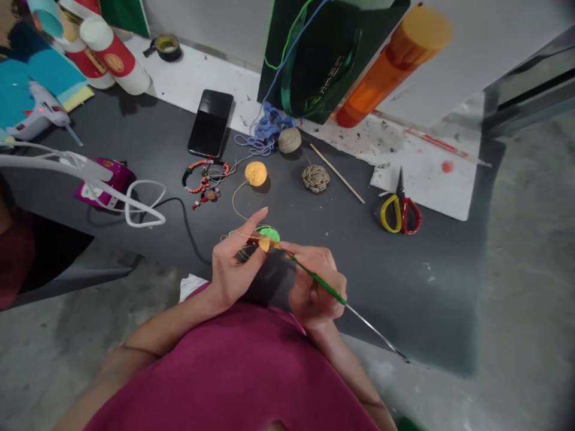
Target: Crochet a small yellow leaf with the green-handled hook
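Note:
My left hand (236, 263) pinches a small piece of yellow crochet work (264, 245), its index finger raised with yellow yarn running over it. Closed around the green handle of a crochet hook (321, 281) is my right hand (317, 284). The hook's tip meets the yellow piece, and its metal shaft points down to the right. Just behind the fingers lies a bright green round piece (268, 233), partly hidden by them. A strand leads from the left hand to a yellow yarn ball (256, 173) on the table.
Beyond lie a phone (211, 123), beaded bracelets (204, 178), blue yarn (272, 124), a beige yarn ball (289, 140), a stick (338, 173) and scissors (401, 209). A green paper bag (309, 72) stands behind. Left are a glue gun (42, 114) and cables (90, 170).

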{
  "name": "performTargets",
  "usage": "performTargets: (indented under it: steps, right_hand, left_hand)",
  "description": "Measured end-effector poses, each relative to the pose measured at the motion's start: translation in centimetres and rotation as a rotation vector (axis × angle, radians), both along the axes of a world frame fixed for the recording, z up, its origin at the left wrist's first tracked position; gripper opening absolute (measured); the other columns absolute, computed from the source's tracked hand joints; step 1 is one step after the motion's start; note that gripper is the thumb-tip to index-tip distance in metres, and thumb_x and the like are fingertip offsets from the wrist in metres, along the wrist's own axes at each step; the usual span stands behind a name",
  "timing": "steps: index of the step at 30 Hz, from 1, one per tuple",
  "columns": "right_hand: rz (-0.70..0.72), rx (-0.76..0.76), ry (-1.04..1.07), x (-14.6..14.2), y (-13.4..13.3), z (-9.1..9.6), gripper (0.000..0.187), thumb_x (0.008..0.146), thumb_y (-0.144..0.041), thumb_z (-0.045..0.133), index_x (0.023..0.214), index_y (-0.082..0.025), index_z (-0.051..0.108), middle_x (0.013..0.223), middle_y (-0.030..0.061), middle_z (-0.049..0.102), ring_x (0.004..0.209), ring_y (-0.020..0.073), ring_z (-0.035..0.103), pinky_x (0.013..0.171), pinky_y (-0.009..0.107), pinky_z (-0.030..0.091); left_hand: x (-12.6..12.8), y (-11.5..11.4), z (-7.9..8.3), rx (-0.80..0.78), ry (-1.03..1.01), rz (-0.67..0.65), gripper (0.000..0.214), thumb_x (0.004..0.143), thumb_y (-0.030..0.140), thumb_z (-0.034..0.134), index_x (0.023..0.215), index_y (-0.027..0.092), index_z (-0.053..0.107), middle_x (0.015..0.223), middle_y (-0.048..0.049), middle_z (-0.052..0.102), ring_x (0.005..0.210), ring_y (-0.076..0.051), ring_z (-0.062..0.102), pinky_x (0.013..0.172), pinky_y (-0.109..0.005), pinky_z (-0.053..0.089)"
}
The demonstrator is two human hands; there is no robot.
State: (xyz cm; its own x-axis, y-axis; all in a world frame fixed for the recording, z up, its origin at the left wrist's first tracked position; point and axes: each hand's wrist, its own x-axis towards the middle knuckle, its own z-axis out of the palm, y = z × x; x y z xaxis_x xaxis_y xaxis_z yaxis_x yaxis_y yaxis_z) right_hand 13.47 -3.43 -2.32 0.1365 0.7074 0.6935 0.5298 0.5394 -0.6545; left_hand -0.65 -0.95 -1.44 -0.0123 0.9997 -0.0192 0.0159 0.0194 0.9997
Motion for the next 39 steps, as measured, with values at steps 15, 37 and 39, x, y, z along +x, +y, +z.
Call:
performTargets:
  steps: [15, 37, 39]
  right_hand:
    - [0.056, -0.070, 0.024, 0.5, 0.7, 0.8, 0.020, 0.099, -0.012, 0.060, 0.112, -0.024, 0.068, 0.096, 0.0030, 0.084, 0.084, 0.0181, 0.081, 0.071, 0.033, 0.065]
    - [-0.022, -0.103, 0.254, 0.0, 0.2, -0.3, 0.013, 0.100, -0.019, 0.056, 0.106, -0.024, 0.066, 0.080, 0.0007, 0.077, 0.061, 0.0151, 0.072, 0.057, 0.030, 0.059]
    - [-0.102, -0.143, 0.284, 0.2, 0.1, -0.2, 0.009, 0.100, -0.023, 0.057, 0.104, -0.024, 0.066, 0.082, -0.0001, 0.074, 0.056, 0.0120, 0.067, 0.053, 0.027, 0.056]
  left_hand:
    - [0.1, 1.0, -0.4, -0.250, -0.441, -0.170, 0.085, 0.079, 0.034, 0.089, 0.156, 0.025, 0.052, 0.079, 0.0019, 0.074, 0.075, -0.011, 0.068, 0.080, -0.023, 0.056]
    - [0.3, 1.1, 0.1, -0.553, -0.764, -0.242, 0.091, 0.071, 0.021, 0.091, 0.154, 0.027, 0.054, 0.071, 0.0070, 0.067, 0.066, -0.009, 0.061, 0.073, -0.024, 0.051]
    - [0.1, 1.2, 0.0, -0.539, -0.762, -0.237, 0.085, 0.072, 0.020, 0.090, 0.150, 0.027, 0.058, 0.070, 0.0068, 0.066, 0.066, -0.008, 0.061, 0.072, -0.023, 0.051]
